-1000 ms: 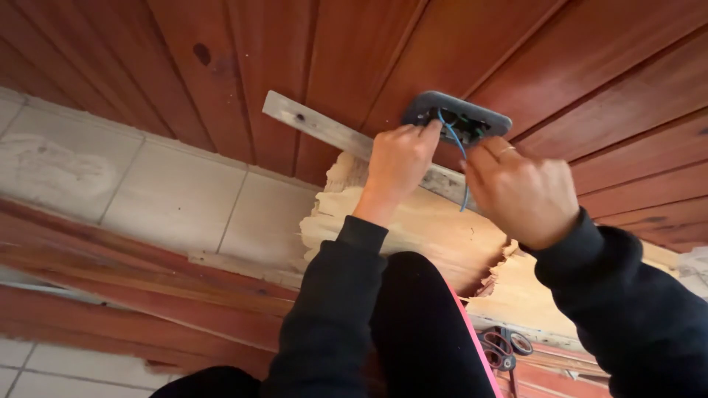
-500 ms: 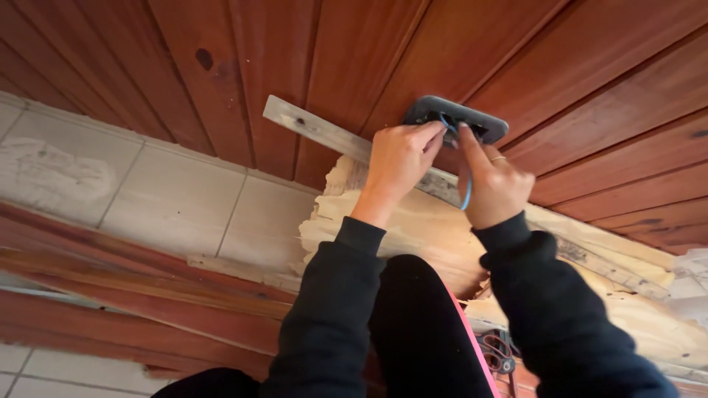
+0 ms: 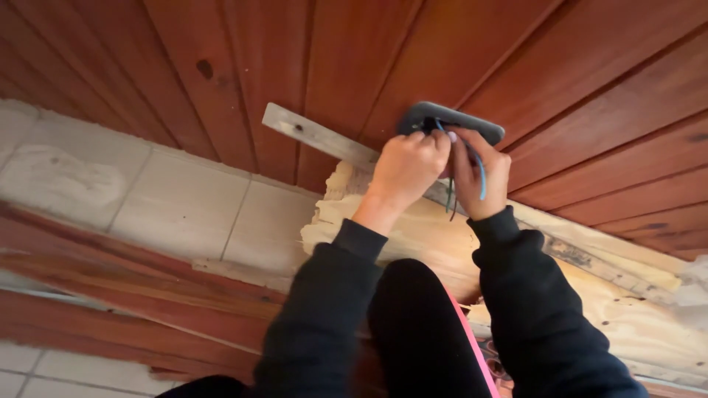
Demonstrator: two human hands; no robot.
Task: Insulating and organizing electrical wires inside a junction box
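- While both arms in black sleeves reach up, the left hand [image 3: 404, 168] is curled nearly into a fist, its fingertips pinched at the near edge of the dark grey fitting [image 3: 451, 118] that sits flat against the red-brown plank ceiling [image 3: 354, 59]; what the fingertips pinch is too small to tell.
- The right hand [image 3: 479, 177] is loosely folded, thumb raised toward the fitting, with a blue wire [image 3: 481, 173] running down across its palm side; a darker wire hangs just beside it.
- Against the picture half a second ago, the two hands have drawn closer and now touch at the fingers; a second ago the right hand sat well off to the right of the fitting.
- The fitting lies right of centre, touching the far end of a pale grey wooden strip [image 3: 321, 136] that slants up to the left.
- Just near the hands runs a rough, pale, splintered beam [image 3: 413, 236], leaving little room below the wrists.
- Left of the strip, the planks and the pale tiled wall [image 3: 110, 191] lie open.
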